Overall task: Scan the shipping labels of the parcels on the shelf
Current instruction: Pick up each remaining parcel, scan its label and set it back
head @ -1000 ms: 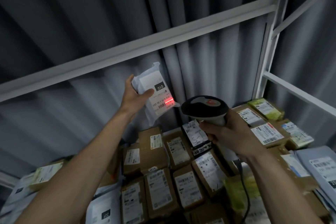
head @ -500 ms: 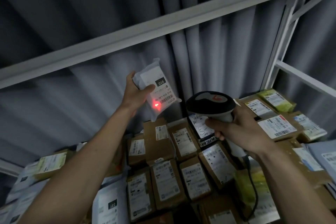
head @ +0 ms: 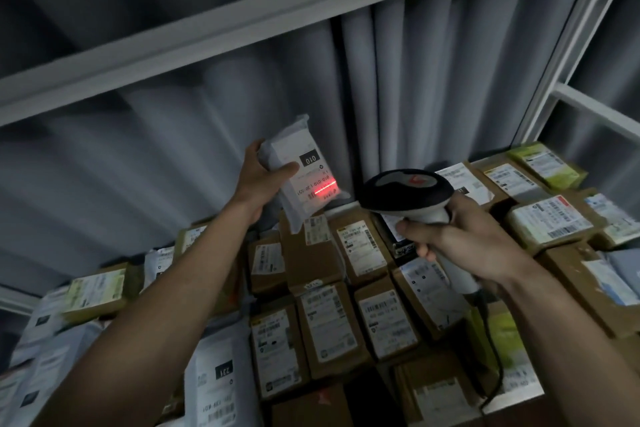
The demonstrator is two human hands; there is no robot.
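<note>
Behind, grey curtain point(head: 173, 156); below, shelf full of boxes point(head: 325, 326). Left hand point(head: 258, 180) gripping white parcel point(head: 301, 177), held up. Right hand point(head: 460, 243) clasping scanner point(head: 408, 191), red line on label point(head: 313, 180).

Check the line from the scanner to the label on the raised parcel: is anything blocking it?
Nothing visible does. The scanner in the right hand faces the parcel held up by the left hand, with open air between them, and its red beam lands on the label.
</note>
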